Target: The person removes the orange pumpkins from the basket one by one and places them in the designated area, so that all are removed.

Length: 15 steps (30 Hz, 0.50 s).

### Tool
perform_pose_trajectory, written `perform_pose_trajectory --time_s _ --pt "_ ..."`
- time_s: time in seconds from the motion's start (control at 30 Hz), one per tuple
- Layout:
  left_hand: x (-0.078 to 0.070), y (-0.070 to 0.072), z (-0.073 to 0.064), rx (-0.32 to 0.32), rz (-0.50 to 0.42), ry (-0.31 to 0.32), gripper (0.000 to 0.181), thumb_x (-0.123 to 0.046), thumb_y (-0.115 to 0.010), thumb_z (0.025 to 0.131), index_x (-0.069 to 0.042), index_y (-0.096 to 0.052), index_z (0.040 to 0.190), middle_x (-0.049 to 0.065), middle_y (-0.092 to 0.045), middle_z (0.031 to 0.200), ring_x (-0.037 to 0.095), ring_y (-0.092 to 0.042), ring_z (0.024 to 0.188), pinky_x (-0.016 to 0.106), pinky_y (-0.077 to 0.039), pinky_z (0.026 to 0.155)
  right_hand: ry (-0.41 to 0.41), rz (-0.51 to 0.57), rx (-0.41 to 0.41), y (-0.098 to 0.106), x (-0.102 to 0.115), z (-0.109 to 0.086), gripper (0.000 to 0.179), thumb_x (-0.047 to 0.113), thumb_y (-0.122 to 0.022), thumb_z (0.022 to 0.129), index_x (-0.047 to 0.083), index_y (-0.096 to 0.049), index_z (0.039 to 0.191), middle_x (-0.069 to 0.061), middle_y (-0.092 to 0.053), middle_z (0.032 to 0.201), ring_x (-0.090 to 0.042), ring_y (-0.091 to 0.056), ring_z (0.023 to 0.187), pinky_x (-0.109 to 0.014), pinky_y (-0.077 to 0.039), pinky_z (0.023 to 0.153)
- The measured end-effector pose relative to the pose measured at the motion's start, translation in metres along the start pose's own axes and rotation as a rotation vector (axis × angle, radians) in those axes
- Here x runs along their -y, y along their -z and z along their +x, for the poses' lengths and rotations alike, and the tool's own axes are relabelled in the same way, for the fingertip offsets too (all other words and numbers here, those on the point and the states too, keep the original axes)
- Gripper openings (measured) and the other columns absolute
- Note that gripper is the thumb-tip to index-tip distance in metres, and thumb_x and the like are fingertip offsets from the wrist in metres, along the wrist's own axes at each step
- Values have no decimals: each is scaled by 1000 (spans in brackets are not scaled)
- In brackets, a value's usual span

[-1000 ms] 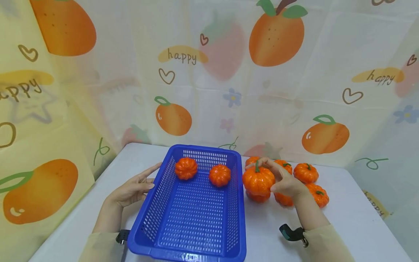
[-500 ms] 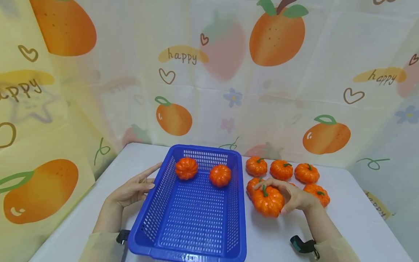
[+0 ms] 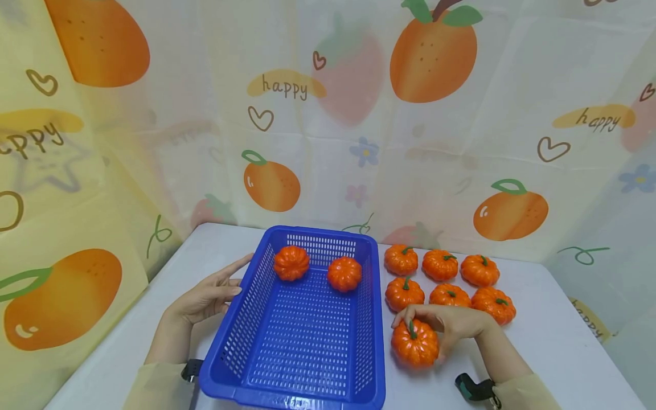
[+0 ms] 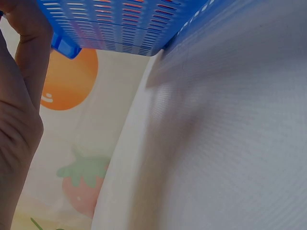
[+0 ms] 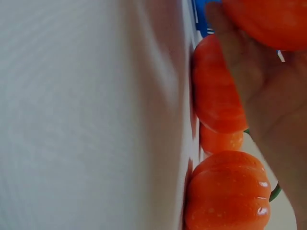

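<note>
My right hand point(image 3: 451, 327) grips a small orange pumpkin point(image 3: 415, 344) with a green stem, its fingers over the far side and thumb at the right. The same pumpkin point(image 5: 273, 19) fills the top corner of the right wrist view, low beside the others. My left hand point(image 3: 207, 296) lies along the left wall of a blue perforated basket point(image 3: 376, 319), fingers extended and fingertips right at the rim. Inside the basket, toward its far end, sit two pumpkins, a left one point(image 3: 291, 263) and a right one point(image 3: 345, 274).
Several more pumpkins stand in two rows to the right of the basket, among them a back one point(image 3: 401, 259) and a front right one point(image 3: 494, 305). All rest on a white table point(image 3: 538, 341). A fruit-printed cloth point(image 3: 328, 142) hangs behind the table.
My right hand has carried its pumpkin toward me and down, from over the row beside the basket to in front of the rows. The left hand and basket have stayed put.
</note>
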<state>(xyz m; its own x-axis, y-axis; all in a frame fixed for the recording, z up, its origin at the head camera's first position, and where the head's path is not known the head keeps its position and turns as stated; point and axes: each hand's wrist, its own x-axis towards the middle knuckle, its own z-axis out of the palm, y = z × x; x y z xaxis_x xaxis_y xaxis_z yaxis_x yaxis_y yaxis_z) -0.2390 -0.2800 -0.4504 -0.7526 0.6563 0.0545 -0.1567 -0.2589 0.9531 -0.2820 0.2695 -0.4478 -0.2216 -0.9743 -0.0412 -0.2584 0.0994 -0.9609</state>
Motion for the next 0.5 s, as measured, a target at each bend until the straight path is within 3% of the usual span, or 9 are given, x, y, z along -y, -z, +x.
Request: perform_pose_trajectory --time_s 0.27,0.5 --pt "1 1 0 11 -5 -4 71 9 -28 101 -18 0 160 8 -71 117 6 -69 72 24 -61 70 -58 -13 23 1 -6 1 56 6 -79 77 1 -46 123 -22 -40 150 -14 -42 140 -20 -30 120" --pt "1 1 0 6 -3 -4 71 9 -28 101 -18 0 160 7 -71 116 6 -68 71 24 -61 70 -111 -51 16 0 2 4 51 9 -76 81 6 -49 123 -15 -33 160 -8 -33 148 -16 -28 118"
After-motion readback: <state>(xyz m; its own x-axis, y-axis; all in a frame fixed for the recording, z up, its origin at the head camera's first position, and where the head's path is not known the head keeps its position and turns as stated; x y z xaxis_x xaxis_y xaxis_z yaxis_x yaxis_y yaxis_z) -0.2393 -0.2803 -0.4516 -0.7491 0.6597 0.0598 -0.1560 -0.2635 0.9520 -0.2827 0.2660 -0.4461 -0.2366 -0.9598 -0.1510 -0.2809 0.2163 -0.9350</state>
